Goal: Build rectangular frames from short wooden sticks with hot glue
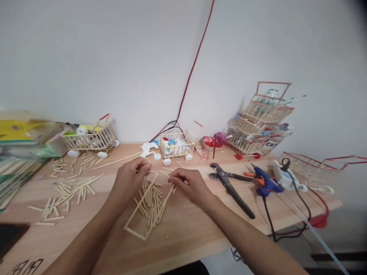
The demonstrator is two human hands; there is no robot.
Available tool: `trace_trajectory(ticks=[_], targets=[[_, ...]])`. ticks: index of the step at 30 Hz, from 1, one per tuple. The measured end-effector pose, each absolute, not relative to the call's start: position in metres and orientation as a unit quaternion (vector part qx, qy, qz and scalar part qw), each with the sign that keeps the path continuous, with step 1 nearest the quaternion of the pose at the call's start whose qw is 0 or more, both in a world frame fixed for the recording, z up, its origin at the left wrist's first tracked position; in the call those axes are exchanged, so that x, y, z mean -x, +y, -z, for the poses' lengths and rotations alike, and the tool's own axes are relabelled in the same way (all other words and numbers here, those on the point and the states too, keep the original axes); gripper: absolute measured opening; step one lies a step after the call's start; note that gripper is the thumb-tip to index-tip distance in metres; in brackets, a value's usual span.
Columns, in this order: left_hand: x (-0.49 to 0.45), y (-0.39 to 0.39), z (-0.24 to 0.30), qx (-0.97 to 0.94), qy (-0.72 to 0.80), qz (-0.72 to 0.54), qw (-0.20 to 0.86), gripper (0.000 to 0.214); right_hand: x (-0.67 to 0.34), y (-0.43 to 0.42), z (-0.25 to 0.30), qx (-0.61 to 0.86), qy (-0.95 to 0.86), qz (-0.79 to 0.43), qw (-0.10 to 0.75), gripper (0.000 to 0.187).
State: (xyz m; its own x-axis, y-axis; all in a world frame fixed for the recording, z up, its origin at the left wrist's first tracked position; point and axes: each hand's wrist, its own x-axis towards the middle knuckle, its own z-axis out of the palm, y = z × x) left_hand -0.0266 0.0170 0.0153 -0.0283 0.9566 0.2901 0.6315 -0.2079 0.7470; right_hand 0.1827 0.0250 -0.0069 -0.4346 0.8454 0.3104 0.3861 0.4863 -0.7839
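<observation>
My left hand point(132, 176) is closed in a pinch above the far-left side of a stick frame; its fingertips hide whatever may be between them. My right hand point(189, 184) is closed too, with a short wooden stick point(164, 173) poking out from its fingertips toward the left. Below both hands lies the narrow frame of thin wooden sticks point(135, 232), joined at its near corners. Its far end reaches up by my fingers. A heap of short cut sticks point(153, 200) lies inside and under this frame.
Cutting pliers point(229, 187) and a blue glue gun point(265, 182) lie to the right, near a white power strip point(283, 175). More loose sticks point(65, 194) are scattered left. Small stick carts point(177, 147) stand along the wall, with a stacked group of carts point(260, 122) at right.
</observation>
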Motion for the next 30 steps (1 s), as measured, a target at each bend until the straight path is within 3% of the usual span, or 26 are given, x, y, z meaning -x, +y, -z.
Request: trace_trajectory(ticks=[5, 12, 18, 24, 30], targets=[[0.029, 0.018, -0.016, -0.661, 0.592, -0.416, 0.198, 0.038, -0.183, 0.026, 0.009, 0.394, -0.774, -0.327, 0.372, 0.021], [0.034, 0.026, -0.009, -0.526, 0.513, -0.531, 0.422, 0.030, -0.183, 0.026, 0.009, 0.399, -0.751, -0.346, 0.395, 0.020], [0.036, 0.028, -0.011, -0.434, 0.501, -0.560, 0.498, 0.029, -0.184, 0.026, 0.007, 0.401, -0.752, -0.338, 0.399, 0.021], [0.034, 0.028, -0.011, -0.407, 0.496, -0.565, 0.519, 0.031, -0.184, 0.028, 0.007, 0.403, -0.747, -0.342, 0.402, 0.021], [0.040, 0.031, -0.005, -0.435, 0.528, -0.553, 0.476, 0.027, -0.183, 0.029, 0.008, 0.400, -0.735, -0.358, 0.414, 0.021]])
